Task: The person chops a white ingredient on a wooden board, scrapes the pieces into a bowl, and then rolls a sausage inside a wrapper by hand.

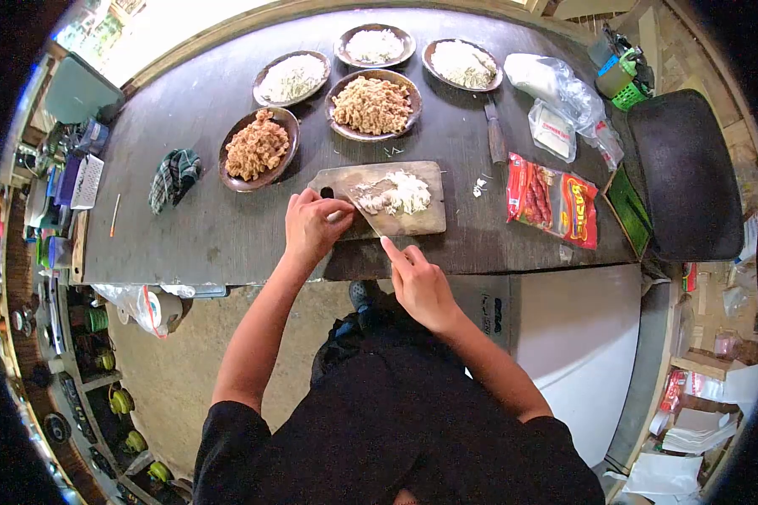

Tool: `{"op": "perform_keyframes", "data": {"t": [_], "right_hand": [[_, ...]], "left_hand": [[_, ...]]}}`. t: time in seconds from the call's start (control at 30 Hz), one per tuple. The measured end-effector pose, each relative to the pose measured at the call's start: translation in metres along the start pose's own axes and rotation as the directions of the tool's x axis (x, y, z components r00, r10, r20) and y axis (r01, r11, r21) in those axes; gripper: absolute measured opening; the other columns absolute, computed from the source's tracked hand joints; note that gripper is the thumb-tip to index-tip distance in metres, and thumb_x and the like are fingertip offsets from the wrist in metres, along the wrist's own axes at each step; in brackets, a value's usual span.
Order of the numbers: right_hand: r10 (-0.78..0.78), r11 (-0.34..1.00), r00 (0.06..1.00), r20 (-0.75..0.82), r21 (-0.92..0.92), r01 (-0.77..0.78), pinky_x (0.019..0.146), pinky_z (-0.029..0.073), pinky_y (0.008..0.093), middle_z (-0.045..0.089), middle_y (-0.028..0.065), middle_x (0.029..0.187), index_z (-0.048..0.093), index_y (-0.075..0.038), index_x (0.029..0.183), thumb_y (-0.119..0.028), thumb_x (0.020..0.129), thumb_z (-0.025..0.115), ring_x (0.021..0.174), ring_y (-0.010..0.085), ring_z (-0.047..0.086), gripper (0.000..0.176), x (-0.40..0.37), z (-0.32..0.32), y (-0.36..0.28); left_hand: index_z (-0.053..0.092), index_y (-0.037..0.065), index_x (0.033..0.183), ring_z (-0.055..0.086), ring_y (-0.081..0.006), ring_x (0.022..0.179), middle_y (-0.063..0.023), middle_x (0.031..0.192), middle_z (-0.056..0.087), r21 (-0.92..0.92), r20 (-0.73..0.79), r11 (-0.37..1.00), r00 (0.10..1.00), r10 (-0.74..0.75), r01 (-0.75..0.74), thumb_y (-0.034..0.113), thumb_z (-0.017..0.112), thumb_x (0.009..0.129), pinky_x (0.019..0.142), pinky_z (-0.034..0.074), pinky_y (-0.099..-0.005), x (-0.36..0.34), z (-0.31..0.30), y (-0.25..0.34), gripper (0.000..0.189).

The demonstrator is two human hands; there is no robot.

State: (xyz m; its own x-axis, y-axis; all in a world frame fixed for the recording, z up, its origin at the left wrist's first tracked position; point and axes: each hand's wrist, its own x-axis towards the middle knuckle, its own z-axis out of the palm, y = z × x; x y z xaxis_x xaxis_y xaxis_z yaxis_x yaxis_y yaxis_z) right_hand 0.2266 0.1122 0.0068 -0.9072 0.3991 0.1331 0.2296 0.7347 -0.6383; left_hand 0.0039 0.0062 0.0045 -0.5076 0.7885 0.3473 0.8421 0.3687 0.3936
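My right hand [421, 286] is closed on the handle of a knife [367, 220], its blade slanting up and left over the wooden cutting board [429, 222]. At the blade's tip end, my left hand [316, 225] has its fingers pinched together at the board's left part; what they hold is too small to make out. Shredded pale food [406, 194] lies heaped on the board, right of the blade. Just behind the board stand a bowl of light brown crumbly food [372, 104] and, to its left, a bowl of darker fried pieces [257, 147].
Three plates of pale shreds, one at the back left [293, 78], stand behind. A second knife [495, 135], a red packet [552, 202] and plastic bags [556, 88] lie on the right. A checked cloth [174, 178] lies left. A black chair [686, 172] stands at the right edge.
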Motion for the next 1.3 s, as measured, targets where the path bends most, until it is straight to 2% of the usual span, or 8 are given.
{"op": "perform_keyframes", "data": {"t": [0.07,0.17,0.27,0.67,0.77,0.83,1.0,1.3], "right_hand": [[-0.011,1.0,1.0,0.006,-0.01,0.011,0.067,0.057,0.0513,0.06,0.0194,0.099,0.051,-0.011,0.147,-0.008,0.096,0.06,0.075,0.0416,0.067,0.052,0.001,0.0,0.0],[0.002,1.0,0.999,-0.041,0.0,-0.002,0.065,0.056,0.0487,0.061,0.0168,0.094,0.054,-0.01,0.146,-0.005,0.095,0.061,0.076,0.0394,0.067,0.052,-0.003,-0.004,0.001],[-0.011,0.998,1.0,-0.007,0.062,0.011,0.067,0.057,0.0513,0.061,0.019,0.098,0.051,-0.01,0.147,-0.008,0.096,0.06,0.075,0.0416,0.067,0.052,-0.01,-0.01,0.002],[0.008,0.999,0.999,0.042,-0.037,-0.006,0.066,0.058,0.05,0.059,0.0179,0.097,0.049,-0.011,0.148,-0.011,0.097,0.059,0.075,0.0416,0.067,0.052,-0.001,0.0,-0.001],[-0.003,0.999,1.0,0.013,-0.044,0.004,0.066,0.058,0.0495,0.059,0.0178,0.097,0.049,-0.011,0.149,-0.009,0.096,0.06,0.075,0.0409,0.067,0.054,-0.003,-0.003,0.0],[-0.031,0.998,0.997,-0.071,0.048,0.035,0.064,0.055,0.0482,0.061,0.0161,0.094,0.052,-0.011,0.147,-0.005,0.095,0.062,0.074,0.0389,0.066,0.054,-0.007,-0.005,0.003],[-0.043,0.997,0.999,-0.032,0.064,0.045,0.064,0.055,0.048,0.06,0.0164,0.093,0.052,-0.01,0.148,-0.004,0.095,0.062,0.074,0.0389,0.066,0.054,-0.012,-0.007,0.001],[-0.016,0.999,1.0,-0.016,0.028,0.017,0.065,0.054,0.0481,0.06,0.0169,0.092,0.053,-0.01,0.147,-0.004,0.095,0.061,0.075,0.0393,0.066,0.053,0.005,-0.002,0.0]], "left_hand": [[0.082,0.019,0.085,0.057,-0.0196,0.077,0.0029,0.082,0.076,0.004,0.004,1.0,1.0,-0.019,0.019,0.023,0.085,0.074,0.078,0.043,-0.0349,0.0,0.0,0.001,0.012],[0.082,0.019,0.085,0.057,-0.0197,0.077,0.0026,0.08,0.076,0.001,0.005,0.999,0.999,-0.034,0.034,0.024,0.084,0.075,0.077,0.043,-0.0352,0.0,-0.002,0.003,0.011],[0.081,0.019,0.084,0.058,-0.0199,0.078,0.0026,0.081,0.076,0.002,0.0,1.0,1.0,-0.019,0.019,0.025,0.084,0.075,0.078,0.043,-0.0352,0.0,0.0,0.0,0.011],[0.081,0.019,0.085,0.057,-0.0194,0.079,0.0046,0.087,0.078,0.0,-0.007,1.0,1.0,0.018,-0.018,0.023,0.084,0.076,0.08,0.043,-0.0346,0.0,-0.002,0.002,0.011],[0.081,0.018,0.087,0.057,-0.0195,0.08,0.0042,0.089,0.078,-0.004,-0.015,0.999,0.999,0.033,-0.033,0.023,0.084,0.076,0.081,0.044,-0.0345,-0.001,-0.002,0.001,0.013],[0.082,0.018,0.088,0.058,-0.0197,0.081,0.0037,0.09,0.078,-0.011,-0.027,0.999,0.999,0.043,-0.043,0.022,0.084,0.075,0.082,0.045,-0.0346,0.0,-0.001,0.0,0.014],[0.082,0.013,0.087,0.058,-0.0217,0.082,0.0008,0.093,0.079,-0.073,-0.014,0.997,1.0,0.014,-0.015,0.02,0.085,0.074,0.081,0.048,-0.035,-0.001,-0.001,0.0,0.015],[0.082,0.015,0.087,0.056,-0.0216,0.078,0.0004,0.088,0.078,-0.071,0.024,0.997,1.0,-0.014,0.016,0.02,0.084,0.076,0.079,0.047,-0.0354,0.002,-0.006,0.002,0.012]]}}
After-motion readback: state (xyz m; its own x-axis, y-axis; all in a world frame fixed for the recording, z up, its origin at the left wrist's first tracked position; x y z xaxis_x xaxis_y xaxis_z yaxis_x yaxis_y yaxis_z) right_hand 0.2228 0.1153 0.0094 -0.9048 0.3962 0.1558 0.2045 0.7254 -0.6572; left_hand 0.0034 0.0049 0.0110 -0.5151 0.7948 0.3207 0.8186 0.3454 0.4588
